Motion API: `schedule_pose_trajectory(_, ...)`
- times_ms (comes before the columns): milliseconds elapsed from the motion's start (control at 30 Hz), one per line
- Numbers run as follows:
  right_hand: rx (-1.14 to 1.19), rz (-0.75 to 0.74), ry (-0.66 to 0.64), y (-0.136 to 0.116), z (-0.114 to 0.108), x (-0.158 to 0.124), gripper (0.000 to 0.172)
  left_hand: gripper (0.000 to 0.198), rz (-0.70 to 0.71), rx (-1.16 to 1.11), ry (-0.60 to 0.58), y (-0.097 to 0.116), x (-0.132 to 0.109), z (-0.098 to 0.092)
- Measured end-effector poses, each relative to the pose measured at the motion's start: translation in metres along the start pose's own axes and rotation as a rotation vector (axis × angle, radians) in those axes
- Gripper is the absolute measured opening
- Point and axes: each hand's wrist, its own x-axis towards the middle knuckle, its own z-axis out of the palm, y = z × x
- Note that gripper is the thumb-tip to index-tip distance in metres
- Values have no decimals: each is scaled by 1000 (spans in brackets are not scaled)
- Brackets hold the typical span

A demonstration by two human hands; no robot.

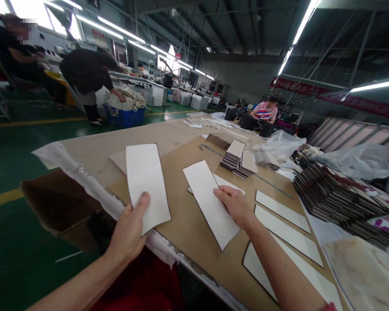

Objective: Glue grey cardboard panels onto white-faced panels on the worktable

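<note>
My left hand [132, 229] is closed on a white rectangular panel [145, 177] with a thin dark edge, thumb on its face, fingers hidden behind. This panel is held up over the table's near-left edge. In my right hand [235, 203] a second, narrower white panel [207, 194] is pinched by its right edge, tilted above the brown table surface. Partly hidden behind it lies another white panel [228, 182]. Under and beside my right forearm, several more white panels [288, 231] lie in a row on the table.
Short stacks of panels [235, 157] stand farther back on the table [178, 160]. At the right is a large pile of dark-edged panels [337, 198] with plastic bags [359, 160]. An open cardboard box [58, 203] stands at left. One person [87, 73] bends over a blue basket [125, 115].
</note>
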Motion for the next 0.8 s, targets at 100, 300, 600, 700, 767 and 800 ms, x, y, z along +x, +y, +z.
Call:
schedule_pose_trajectory(100, -408, -142, -179, 11, -2, -8, 35, 21, 84, -14, 56, 10, 6, -8)
schedule_pose_trajectory(300, -714, -290, -93, 27, 26, -29, 25, 21, 7, 50, 26, 8, -1, -16)
schedule_pose_trajectory(600, -1065, 15, -19, 42, 43, -18, 79, 42, -113, 69, -102, -8, -6, -18)
schedule_pose_trajectory(700, -1186, 60, 103, 51, 29, 3, 79, 56, -118, 82, -132, -10, -10, -16)
schedule_pose_trajectory(767, -1273, 99, 157, 59, 24, 11, 76, 61, -125, 81, -154, -10, -12, -15)
schedule_pose_trajectory(800, -1315, 111, 182, 64, 23, 14, 75, 61, -133, 77, -171, -10, -13, -14)
